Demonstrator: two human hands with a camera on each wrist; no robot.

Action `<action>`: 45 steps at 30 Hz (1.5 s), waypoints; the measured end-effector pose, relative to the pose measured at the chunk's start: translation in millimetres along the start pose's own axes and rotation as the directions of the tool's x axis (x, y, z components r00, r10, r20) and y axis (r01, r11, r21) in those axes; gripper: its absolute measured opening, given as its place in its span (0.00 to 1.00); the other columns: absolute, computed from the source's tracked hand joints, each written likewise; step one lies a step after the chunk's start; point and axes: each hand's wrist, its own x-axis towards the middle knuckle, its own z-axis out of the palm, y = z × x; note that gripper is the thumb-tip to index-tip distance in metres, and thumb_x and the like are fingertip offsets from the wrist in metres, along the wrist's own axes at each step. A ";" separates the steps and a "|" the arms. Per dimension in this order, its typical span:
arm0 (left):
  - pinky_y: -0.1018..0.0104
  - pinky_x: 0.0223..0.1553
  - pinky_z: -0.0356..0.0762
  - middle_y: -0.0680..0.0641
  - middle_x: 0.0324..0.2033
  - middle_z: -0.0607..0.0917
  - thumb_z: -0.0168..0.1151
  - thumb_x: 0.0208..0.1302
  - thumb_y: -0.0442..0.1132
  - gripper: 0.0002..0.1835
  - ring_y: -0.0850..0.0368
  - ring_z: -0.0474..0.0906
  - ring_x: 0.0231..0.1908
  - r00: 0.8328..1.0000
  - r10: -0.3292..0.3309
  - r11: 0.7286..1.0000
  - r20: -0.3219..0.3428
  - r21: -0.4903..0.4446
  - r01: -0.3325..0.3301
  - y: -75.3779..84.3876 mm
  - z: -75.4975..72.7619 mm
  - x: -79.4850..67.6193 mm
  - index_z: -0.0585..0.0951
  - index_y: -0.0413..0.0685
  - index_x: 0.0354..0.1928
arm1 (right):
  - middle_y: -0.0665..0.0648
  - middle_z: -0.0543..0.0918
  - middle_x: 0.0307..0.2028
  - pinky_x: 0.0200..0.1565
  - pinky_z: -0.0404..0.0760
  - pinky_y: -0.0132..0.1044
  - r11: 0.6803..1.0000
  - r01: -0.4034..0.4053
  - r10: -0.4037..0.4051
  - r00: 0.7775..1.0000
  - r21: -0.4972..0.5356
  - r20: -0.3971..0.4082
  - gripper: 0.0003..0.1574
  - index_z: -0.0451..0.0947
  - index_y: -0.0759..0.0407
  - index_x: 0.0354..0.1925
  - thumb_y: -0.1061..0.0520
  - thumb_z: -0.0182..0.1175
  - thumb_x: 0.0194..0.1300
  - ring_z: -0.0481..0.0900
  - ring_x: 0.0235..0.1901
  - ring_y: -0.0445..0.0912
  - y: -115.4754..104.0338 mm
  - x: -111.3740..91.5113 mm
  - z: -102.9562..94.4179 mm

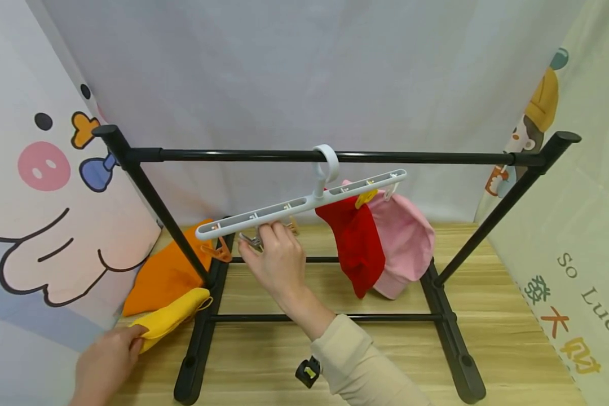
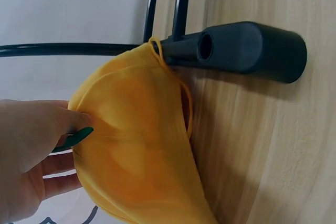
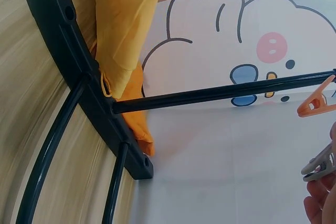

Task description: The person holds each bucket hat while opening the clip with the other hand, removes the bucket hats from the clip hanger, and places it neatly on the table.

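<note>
My left hand (image 1: 106, 361) pinches a yellow cloth cap (image 1: 175, 316) by one edge. In the left wrist view the cap (image 2: 131, 135) shows a thin cord loop, and a small green tab (image 2: 73, 139) sticks out beside the thumb. My right hand (image 1: 281, 262) is raised under a white clip hanger (image 1: 264, 215) and pinches a grey clip (image 3: 319, 165) on it. An orange clip (image 1: 220, 251) dangles at the hanger's left end. On its right half a red cloth piece (image 1: 355, 242) and a pink cap (image 1: 403, 242) hang from clips, one of them yellow (image 1: 366, 198).
The hanger's hook sits on the top bar (image 1: 233, 155) of a black rack, tilted with its left end lower. Orange cloth (image 1: 162, 276) lies behind the rack's left foot (image 1: 195, 361). A small black object (image 1: 307, 372) is beside my right sleeve, above the wooden tabletop (image 1: 264, 366).
</note>
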 end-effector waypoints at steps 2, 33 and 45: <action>0.50 0.20 0.74 0.40 0.28 0.84 0.65 0.52 0.32 0.08 0.47 0.77 0.21 0.997 -0.030 1.000 0.074 -0.006 0.031 2.1 3.4 -1.6 0.83 0.44 0.36 | 0.49 0.73 0.22 0.22 0.71 0.29 1.000 0.001 -0.001 1.000 0.001 0.002 0.15 0.73 0.54 0.24 0.46 0.64 0.53 0.71 0.21 0.41 -0.3 0.2 0.1; 0.51 0.31 0.78 0.47 0.33 0.85 0.63 0.55 0.32 0.07 0.53 0.80 0.30 0.915 -0.121 0.978 0.385 -0.112 0.176 2.6 76.0 -16.5 0.84 0.51 0.35 | 0.49 0.72 0.22 0.22 0.70 0.29 1.000 0.010 -0.010 1.000 0.003 0.003 0.16 0.72 0.54 0.23 0.46 0.65 0.52 0.70 0.22 0.41 -2.6 -0.2 -4.7; 0.51 0.33 0.78 0.46 0.33 0.85 0.63 0.55 0.32 0.07 0.51 0.81 0.31 0.931 -0.106 0.981 0.350 -0.118 0.156 3.6 79.4 -13.0 0.85 0.49 0.36 | 0.49 0.73 0.22 0.23 0.71 0.31 1.000 0.020 -0.020 1.000 0.004 -0.002 0.18 0.73 0.55 0.26 0.44 0.66 0.53 0.71 0.22 0.42 -2.3 -0.9 -5.7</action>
